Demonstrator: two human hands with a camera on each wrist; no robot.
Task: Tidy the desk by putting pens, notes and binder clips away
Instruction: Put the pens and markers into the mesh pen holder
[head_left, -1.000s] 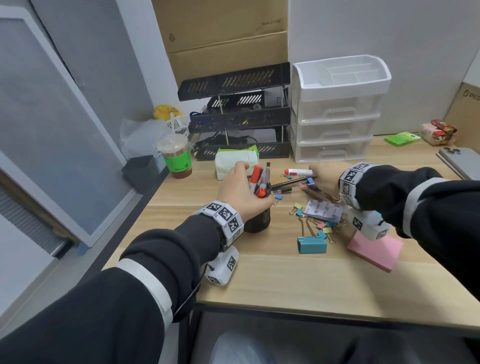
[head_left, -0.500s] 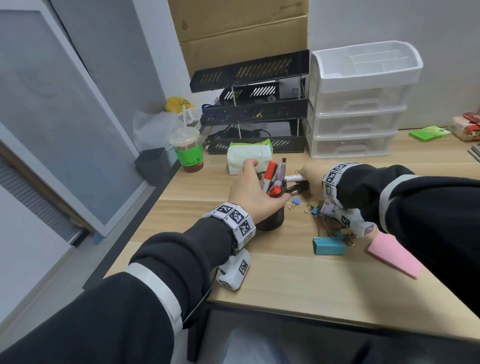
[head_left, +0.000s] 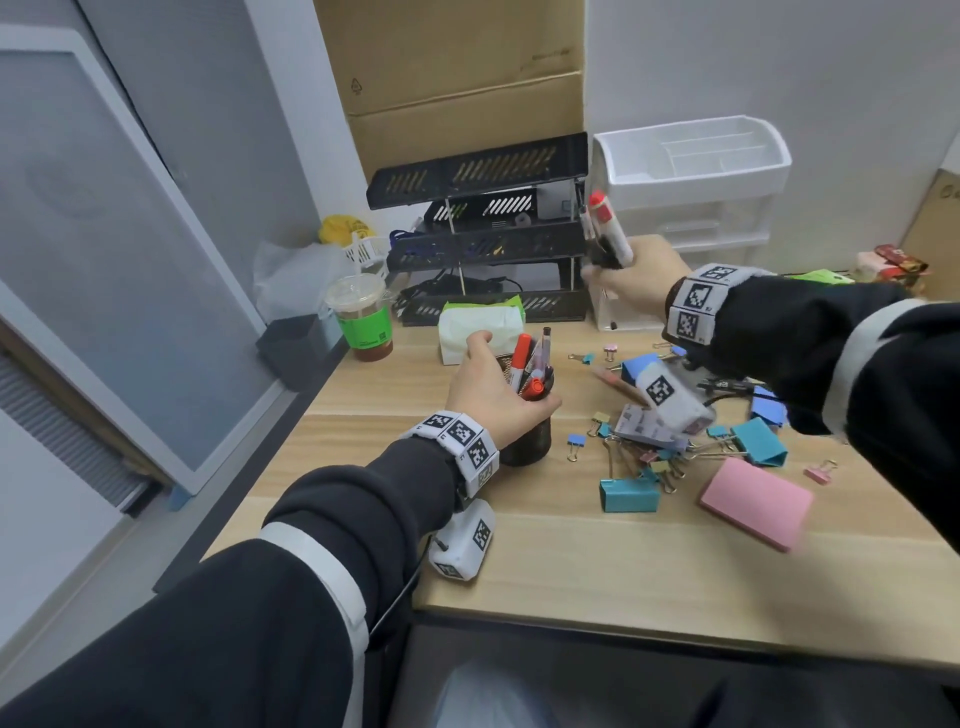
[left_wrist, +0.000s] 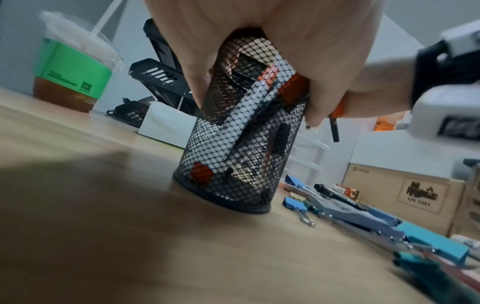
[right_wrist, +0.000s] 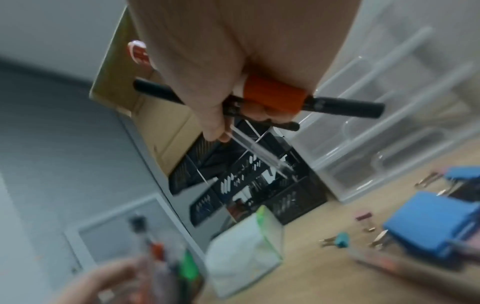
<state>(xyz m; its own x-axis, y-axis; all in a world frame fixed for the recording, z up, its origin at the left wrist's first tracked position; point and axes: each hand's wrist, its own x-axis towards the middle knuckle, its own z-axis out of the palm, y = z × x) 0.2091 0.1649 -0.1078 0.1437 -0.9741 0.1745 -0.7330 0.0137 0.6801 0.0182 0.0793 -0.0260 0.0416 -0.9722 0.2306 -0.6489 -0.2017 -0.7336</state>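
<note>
My left hand grips the rim of a black mesh pen cup that stands on the wooden desk and holds several pens. My right hand is raised above the desk and grips a bundle of pens, among them a white marker with a red cap. Binder clips in teal, blue and pink lie scattered to the right of the cup around a small printed card. A pink pad of sticky notes lies at the front right.
At the back stand black stacked letter trays and a white drawer unit. A tissue pack and an iced drink cup sit left of them. Cardboard boxes lean on the wall. A green note pad lies far right.
My right hand has gathered pens off the desk and lifted them up in front of the trays. The left hand stays on the pen cup.
</note>
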